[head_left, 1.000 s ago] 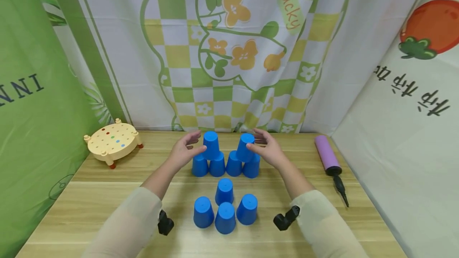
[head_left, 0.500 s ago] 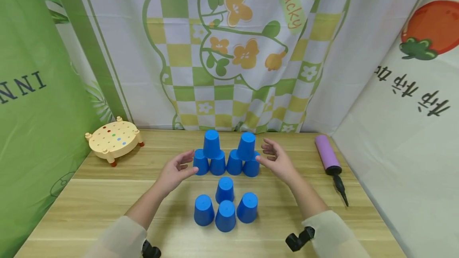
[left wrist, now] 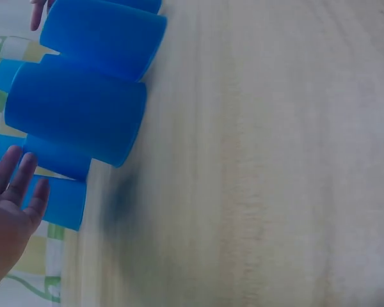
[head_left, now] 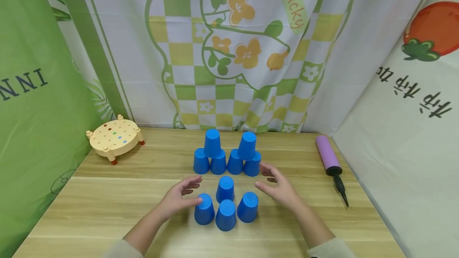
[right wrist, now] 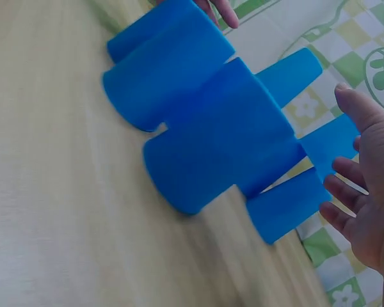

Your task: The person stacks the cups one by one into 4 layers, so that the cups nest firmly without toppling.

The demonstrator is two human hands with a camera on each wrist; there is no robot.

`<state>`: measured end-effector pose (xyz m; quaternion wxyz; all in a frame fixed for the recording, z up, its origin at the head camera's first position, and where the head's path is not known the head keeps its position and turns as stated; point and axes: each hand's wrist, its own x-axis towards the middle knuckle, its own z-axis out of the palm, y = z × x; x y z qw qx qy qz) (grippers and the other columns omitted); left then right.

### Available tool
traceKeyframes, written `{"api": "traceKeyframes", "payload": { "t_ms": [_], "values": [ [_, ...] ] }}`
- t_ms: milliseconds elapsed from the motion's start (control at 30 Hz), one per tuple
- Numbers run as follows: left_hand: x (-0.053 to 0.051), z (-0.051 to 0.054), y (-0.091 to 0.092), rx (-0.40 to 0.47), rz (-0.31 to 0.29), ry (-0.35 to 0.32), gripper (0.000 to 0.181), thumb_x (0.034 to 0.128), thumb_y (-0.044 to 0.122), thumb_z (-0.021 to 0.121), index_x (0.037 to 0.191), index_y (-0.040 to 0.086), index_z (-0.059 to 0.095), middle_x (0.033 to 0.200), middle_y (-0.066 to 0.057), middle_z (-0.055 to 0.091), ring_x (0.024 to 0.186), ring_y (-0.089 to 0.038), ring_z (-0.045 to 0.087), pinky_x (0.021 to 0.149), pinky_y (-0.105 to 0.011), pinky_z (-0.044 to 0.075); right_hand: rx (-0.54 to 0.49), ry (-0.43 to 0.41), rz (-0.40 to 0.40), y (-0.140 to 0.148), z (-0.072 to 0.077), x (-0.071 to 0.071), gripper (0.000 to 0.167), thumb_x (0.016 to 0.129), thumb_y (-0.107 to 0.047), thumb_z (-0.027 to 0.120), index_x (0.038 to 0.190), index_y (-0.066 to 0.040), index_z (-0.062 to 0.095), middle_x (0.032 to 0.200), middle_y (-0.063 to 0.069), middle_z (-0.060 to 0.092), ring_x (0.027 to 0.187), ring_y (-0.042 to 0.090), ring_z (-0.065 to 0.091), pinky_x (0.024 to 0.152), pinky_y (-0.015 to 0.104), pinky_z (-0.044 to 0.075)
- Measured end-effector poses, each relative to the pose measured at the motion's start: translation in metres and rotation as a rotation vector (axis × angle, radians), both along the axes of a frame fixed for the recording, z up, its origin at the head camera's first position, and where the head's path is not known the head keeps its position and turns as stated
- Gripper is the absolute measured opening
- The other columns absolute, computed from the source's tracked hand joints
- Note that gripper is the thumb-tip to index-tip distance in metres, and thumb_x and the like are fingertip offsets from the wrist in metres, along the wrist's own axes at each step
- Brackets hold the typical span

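Two small pyramids of upside-down blue cups stand side by side at the back, one cup (head_left: 212, 143) topping the left pair and another (head_left: 247, 145) topping the right pair. In front are a single cup (head_left: 225, 189) and a row of three: left (head_left: 204, 210), middle (head_left: 226, 215) and right (head_left: 248, 208). My left hand (head_left: 176, 198) is beside the row's left cup, thumb at its upper edge; whether it touches cannot be told. My right hand (head_left: 280, 188), fingers relaxed and empty, is right of the single cup, in front of the right pyramid.
A round cream pegboard (head_left: 115, 137) on short legs stands at the table's back left. A purple pump (head_left: 327, 154) with a black nozzle lies near the right edge. A patterned curtain (head_left: 179, 55) hangs behind the table (head_left: 107, 206).
Both hands have drawn back from the top cups of the two pyramids, first apart and then toward the front cups. The cups stand where they were.
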<state>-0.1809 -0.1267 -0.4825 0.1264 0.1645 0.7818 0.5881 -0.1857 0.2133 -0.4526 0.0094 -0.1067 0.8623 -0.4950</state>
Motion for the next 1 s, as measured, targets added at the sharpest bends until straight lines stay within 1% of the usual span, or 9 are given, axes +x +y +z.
{"api": "traceKeyframes", "payload": {
  "t_ms": [100, 200, 267, 333, 400, 533, 667, 767, 1000],
  "values": [
    [0.004, -0.004, 0.000, -0.020, -0.053, -0.020, 0.071, 0.0863, 0.026, 0.076, 0.144, 0.001, 0.043, 0.142, -0.024, 0.051, 0.131, -0.041, 0.048, 0.110, -0.058, 0.039, 0.023, 0.000, 0.037, -0.001, -0.005, 0.007, 0.060, 0.089, -0.025, 0.072, 0.140, -0.003, 0.049, 0.138, 0.019, 0.056, 0.125, 0.035, 0.054, 0.104, 0.053, 0.046],
    [0.008, -0.008, 0.000, -0.020, -0.064, -0.044, 0.070, 0.0854, 0.027, 0.077, 0.142, 0.000, 0.046, 0.142, -0.024, 0.052, 0.130, -0.041, 0.049, 0.109, -0.058, 0.040, 0.036, -0.028, 0.066, -0.002, -0.011, 0.014, 0.060, 0.088, -0.027, 0.074, 0.138, -0.005, 0.051, 0.135, 0.018, 0.058, 0.123, 0.034, 0.055, 0.103, 0.052, 0.047],
    [0.010, -0.009, 0.000, -0.004, -0.069, -0.060, 0.068, 0.0856, 0.026, 0.076, 0.141, -0.001, 0.047, 0.142, -0.024, 0.051, 0.129, -0.042, 0.049, 0.109, -0.058, 0.041, 0.039, -0.064, 0.081, -0.002, -0.013, 0.018, 0.061, 0.087, -0.029, 0.075, 0.138, -0.006, 0.051, 0.135, 0.018, 0.059, 0.122, 0.034, 0.055, 0.103, 0.051, 0.047],
    [0.011, -0.010, 0.001, 0.011, -0.073, -0.068, 0.066, 0.0858, 0.024, 0.076, 0.139, -0.002, 0.048, 0.142, -0.025, 0.051, 0.129, -0.042, 0.050, 0.108, -0.057, 0.042, 0.043, -0.099, 0.104, -0.003, -0.016, 0.020, 0.063, 0.086, -0.031, 0.075, 0.139, -0.006, 0.051, 0.135, 0.019, 0.058, 0.123, 0.035, 0.055, 0.103, 0.053, 0.046],
    [0.012, -0.010, 0.001, 0.024, -0.078, -0.076, 0.063, 0.0863, 0.023, 0.076, 0.138, -0.003, 0.049, 0.141, -0.025, 0.051, 0.128, -0.042, 0.051, 0.107, -0.057, 0.043, 0.048, -0.111, 0.134, -0.002, -0.018, 0.021, 0.064, 0.086, -0.033, 0.075, 0.138, -0.005, 0.051, 0.135, 0.021, 0.058, 0.122, 0.038, 0.055, 0.102, 0.055, 0.046],
    [0.013, -0.013, 0.002, 0.031, -0.069, -0.077, 0.060, 0.0867, 0.022, 0.075, 0.136, -0.002, 0.050, 0.139, -0.023, 0.054, 0.126, -0.040, 0.053, 0.106, -0.056, 0.044, 0.052, -0.134, 0.179, -0.002, -0.021, 0.022, 0.064, 0.084, -0.032, 0.077, 0.137, -0.005, 0.052, 0.134, 0.020, 0.059, 0.120, 0.038, 0.055, 0.102, 0.057, 0.046],
    [0.014, -0.015, 0.003, 0.031, -0.060, -0.075, 0.059, 0.0872, 0.022, 0.075, 0.135, -0.002, 0.051, 0.137, -0.020, 0.057, 0.124, -0.038, 0.054, 0.105, -0.055, 0.046, 0.067, -0.161, 0.207, -0.002, -0.021, 0.022, 0.063, 0.083, -0.031, 0.079, 0.135, -0.005, 0.055, 0.132, 0.014, 0.061, 0.117, 0.032, 0.056, 0.101, 0.056, 0.046],
    [0.014, -0.015, 0.004, 0.035, -0.055, -0.077, 0.059, 0.0873, 0.022, 0.075, 0.135, -0.002, 0.051, 0.136, -0.020, 0.057, 0.124, -0.037, 0.055, 0.105, -0.054, 0.046, 0.082, -0.179, 0.212, -0.002, -0.020, 0.022, 0.062, 0.082, -0.032, 0.080, 0.133, -0.006, 0.056, 0.130, 0.010, 0.062, 0.116, 0.029, 0.057, 0.101, 0.055, 0.046],
    [0.015, -0.017, 0.005, 0.039, -0.042, -0.087, 0.057, 0.0874, 0.023, 0.075, 0.134, -0.002, 0.052, 0.135, -0.020, 0.058, 0.122, -0.035, 0.055, 0.104, -0.053, 0.046, 0.096, -0.202, 0.207, -0.003, -0.018, 0.021, 0.058, 0.082, -0.034, 0.079, 0.130, -0.008, 0.059, 0.130, 0.009, 0.063, 0.118, 0.030, 0.057, 0.103, 0.055, 0.046]
  ]
}}
